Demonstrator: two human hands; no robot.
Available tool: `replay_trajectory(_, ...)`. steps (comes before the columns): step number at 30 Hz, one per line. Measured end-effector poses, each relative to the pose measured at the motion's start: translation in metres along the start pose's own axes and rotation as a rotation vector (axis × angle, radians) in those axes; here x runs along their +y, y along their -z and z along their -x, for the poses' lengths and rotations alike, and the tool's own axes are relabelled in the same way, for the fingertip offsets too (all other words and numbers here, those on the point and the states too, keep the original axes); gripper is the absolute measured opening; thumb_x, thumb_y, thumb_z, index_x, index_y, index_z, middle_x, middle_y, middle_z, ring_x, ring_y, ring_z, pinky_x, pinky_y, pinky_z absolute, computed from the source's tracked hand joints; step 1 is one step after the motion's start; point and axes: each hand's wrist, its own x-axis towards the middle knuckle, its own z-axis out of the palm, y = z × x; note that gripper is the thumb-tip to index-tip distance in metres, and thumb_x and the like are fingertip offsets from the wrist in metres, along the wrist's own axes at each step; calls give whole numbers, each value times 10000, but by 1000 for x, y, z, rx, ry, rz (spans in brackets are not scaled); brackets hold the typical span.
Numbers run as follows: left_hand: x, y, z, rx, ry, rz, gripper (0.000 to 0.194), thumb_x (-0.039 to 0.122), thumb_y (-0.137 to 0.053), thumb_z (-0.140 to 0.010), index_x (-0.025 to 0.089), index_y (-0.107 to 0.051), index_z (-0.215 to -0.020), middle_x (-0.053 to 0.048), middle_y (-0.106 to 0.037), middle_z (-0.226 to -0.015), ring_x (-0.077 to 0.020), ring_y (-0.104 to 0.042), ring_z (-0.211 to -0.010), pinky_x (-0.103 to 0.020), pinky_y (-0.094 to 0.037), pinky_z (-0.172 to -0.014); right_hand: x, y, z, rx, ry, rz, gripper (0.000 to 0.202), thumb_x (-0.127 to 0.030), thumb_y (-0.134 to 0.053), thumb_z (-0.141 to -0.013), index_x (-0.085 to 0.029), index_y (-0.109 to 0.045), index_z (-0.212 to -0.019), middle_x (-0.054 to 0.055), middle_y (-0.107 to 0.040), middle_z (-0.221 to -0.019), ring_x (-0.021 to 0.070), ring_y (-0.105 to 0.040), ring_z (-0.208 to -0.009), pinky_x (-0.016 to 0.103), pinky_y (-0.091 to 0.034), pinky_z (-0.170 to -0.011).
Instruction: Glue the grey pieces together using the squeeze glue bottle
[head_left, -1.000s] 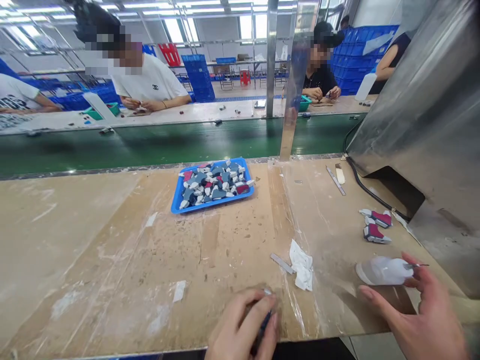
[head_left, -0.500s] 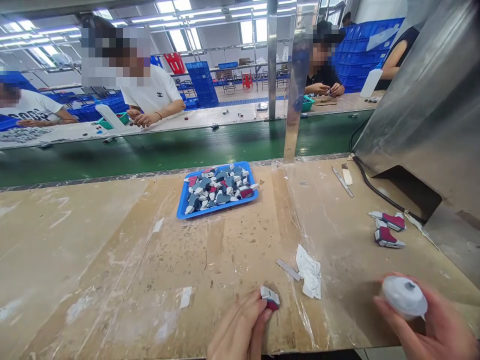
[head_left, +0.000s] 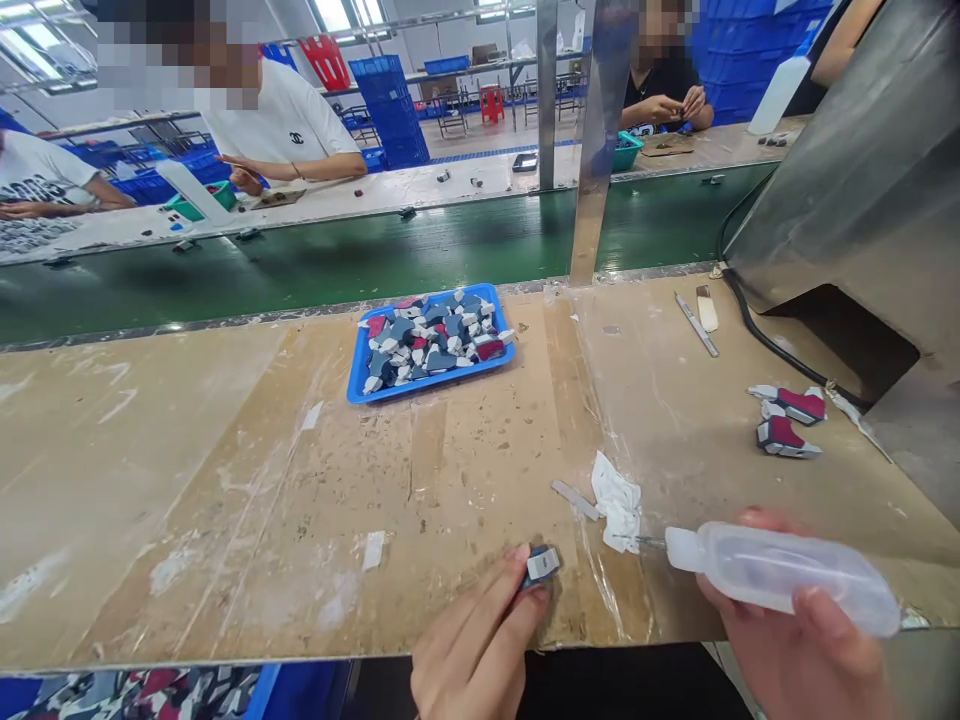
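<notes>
My left hand (head_left: 472, 645) pinches a small grey, blue and red plastic part (head_left: 540, 565) just above the near edge of the wooden bench (head_left: 225, 480). My right hand (head_left: 802, 650) grips a translucent squeeze bottle (head_left: 780, 570) lying sideways, its metal needle tip pointing left at a crumpled white tissue (head_left: 619, 503). The needle tip is a short way right of the held part. A thin metal strip (head_left: 575, 499) lies beside the tissue.
A blue tray (head_left: 360, 388) heaped with several similar parts sits mid-bench. Two red and grey parts (head_left: 787, 420) lie at the right near a steel machine housing (head_left: 862, 180) and black cable. A green conveyor belt (head_left: 337, 265) runs beyond, with other people working behind it.
My right hand lifted the bottle off the bench and turned it so the needle now points left. My left hand raised the small part into view. The camera tipped downward.
</notes>
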Motion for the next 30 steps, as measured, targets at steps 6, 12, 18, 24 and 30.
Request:
replay_trajectory(6,-2,0,4,-52,17,24,347,-111,-634,-864,127,-750,-1088,-106,-771,-1145,-219,-754,-1051,-298,-647,-912,2,-28,-8,60,-97,-319,281,-493,-629,-896,-227,-720,-916,39,-543,-803,158,-572,-508,282,-496,-343)
replay_trajectory(12,-2,-1,8,7,7,16,443,-118,-612,-852,154,-736,-1179,-101,-768,-1158,-233,-751,-1063,-304,-664,-864,7,-31,0,-44,88,-183,288,-494,-727,-869,-243,-717,-1009,90,-638,-937,247,-661,-879,255,-563,-468)
replay_trajectory(18,0,5,-1,-81,-13,3,371,-74,-619,-888,157,-738,-1153,-99,-773,-1140,-230,-757,-1044,-302,-665,-856,-1,-38,3,-141,199,-22,288,-473,-769,-860,-225,-670,-969,57,-652,-871,205,-661,-819,298,-597,-670)
replay_trajectory(24,2,8,-4,-107,34,28,338,-109,-630,-858,136,-747,-1061,-114,-761,-1159,-221,-738,-1078,-296,-640,-909,1,-39,9,11,226,82,293,-510,-710,-879,-222,-664,-907,58,-621,-796,211,-642,-704,315,-556,-576)
replay_trajectory(30,1,11,-7,-189,2,37,336,-86,-582,-894,125,-729,-1112,-132,-740,-1214,-239,-711,-1150,-331,-634,-952,4,-49,18,-8,320,141,222,-455,-674,-914,-245,-661,-983,82,-594,-775,258,-615,-749,361,-535,-561)
